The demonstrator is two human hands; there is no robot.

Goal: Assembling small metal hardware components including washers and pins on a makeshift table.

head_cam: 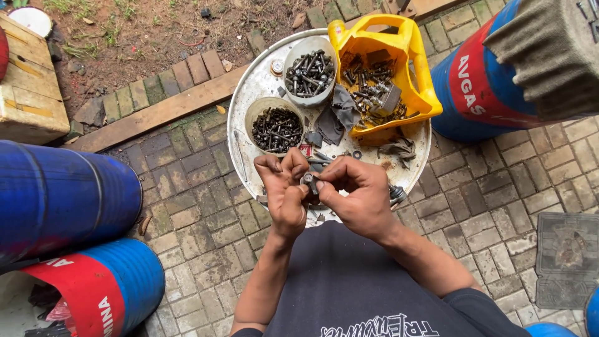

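Left hand (pixel 286 187): curled shut, thumb and forefinger pinched on a small dark metal bolt (pixel 309 181), held just above the near edge of the round metal tray (pixel 249 87). Right hand (pixel 357 193): likewise closed, fingertips meeting the same bolt from the other side; whether a nut sits on it cannot be told, the piece being small and half hidden by fingers.

Item in hand: bolt, steel by its look, dark and probably oily. Judged stiff, not fragile, light for one piece, likely slippery; best pinched across the head or shank with fingertips, as both hands do now.

Stock on tray:
- round tub (pixel 277 128), nearer, filled with dark bolts and screws;
- second round tub (pixel 309 72), farther, with larger bolts;
- yellow cut-open jerrycan (pixel 409 50), holding mixed hardware, at the far right of the tray;
- grey rags (pixel 337 115) between the tubs and the jerrycan;
- loose washers and bolts scattered on the bare metal.

Surroundings: brick paving (pixel 199 206); blue drums (pixel 56 193) left, another blue-and-red drum (pixel 474 87) right; wooden plank (pixel 162 112) bordering bare soil.
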